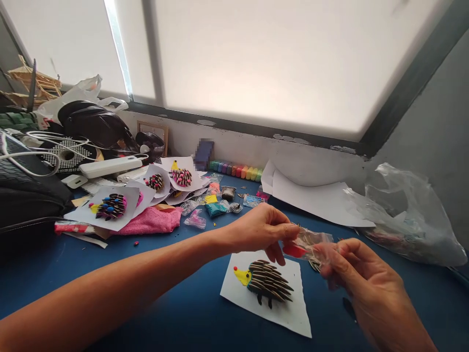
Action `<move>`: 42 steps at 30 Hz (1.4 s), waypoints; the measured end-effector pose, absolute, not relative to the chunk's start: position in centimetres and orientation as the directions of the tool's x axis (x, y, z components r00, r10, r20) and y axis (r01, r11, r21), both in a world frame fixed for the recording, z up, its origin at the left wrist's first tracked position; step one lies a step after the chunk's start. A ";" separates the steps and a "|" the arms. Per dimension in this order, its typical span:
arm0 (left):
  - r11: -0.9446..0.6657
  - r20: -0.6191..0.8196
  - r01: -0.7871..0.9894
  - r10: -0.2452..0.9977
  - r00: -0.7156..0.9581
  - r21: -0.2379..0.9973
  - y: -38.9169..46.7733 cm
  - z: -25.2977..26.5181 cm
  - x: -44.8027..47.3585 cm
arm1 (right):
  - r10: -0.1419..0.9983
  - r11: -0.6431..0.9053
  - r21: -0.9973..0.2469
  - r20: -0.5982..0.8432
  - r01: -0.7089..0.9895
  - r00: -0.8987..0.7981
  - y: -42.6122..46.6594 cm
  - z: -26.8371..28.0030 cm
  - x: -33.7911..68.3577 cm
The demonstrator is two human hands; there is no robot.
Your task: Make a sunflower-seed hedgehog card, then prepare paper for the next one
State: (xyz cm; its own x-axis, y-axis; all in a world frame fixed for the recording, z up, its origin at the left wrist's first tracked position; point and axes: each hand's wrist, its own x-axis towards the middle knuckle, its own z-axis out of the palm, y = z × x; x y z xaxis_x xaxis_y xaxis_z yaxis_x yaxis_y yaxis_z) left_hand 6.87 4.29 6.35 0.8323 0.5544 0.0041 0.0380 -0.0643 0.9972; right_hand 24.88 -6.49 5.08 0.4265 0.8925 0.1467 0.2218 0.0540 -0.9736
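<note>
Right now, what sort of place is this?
Probably a craft table near a covered window: a hedgehog-like figure on white paper, similar figures at left, and a row of colorful blocks.

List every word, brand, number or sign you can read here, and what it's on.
No text reads clearly enough to quote.
White characters on the black round object: too small and blurred.
Blue item by the wall: pixelated, unreadable.
Clear bag between the left hand and right hand: no lettering can be made out.
</note>
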 end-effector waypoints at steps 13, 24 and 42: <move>-0.036 0.006 0.017 0.569 0.822 0.999 4.5 6.0 7.0 | 0.877 0.180 -0.802 0.393 0.570 0.276 -7.4 5.1 25.0; 0.012 -0.013 0.009 0.344 0.939 1.000 4.9 6.2 6.3 | 0.942 0.108 -0.852 0.252 0.512 0.220 -7.1 6.1 24.4; -0.017 -0.028 0.040 0.454 0.890 0.999 5.0 5.9 6.4 | 0.932 -0.038 -0.942 0.087 0.334 0.353 -6.9 5.0 24.2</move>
State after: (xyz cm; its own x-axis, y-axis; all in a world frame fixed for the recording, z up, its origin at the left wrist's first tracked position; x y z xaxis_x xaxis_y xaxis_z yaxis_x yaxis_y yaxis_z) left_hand 6.38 4.99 5.87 0.8904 0.4542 -0.0277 0.0395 -0.0165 0.9991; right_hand 24.16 -6.86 5.01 0.3530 0.9315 0.0873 0.3343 -0.0384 -0.9417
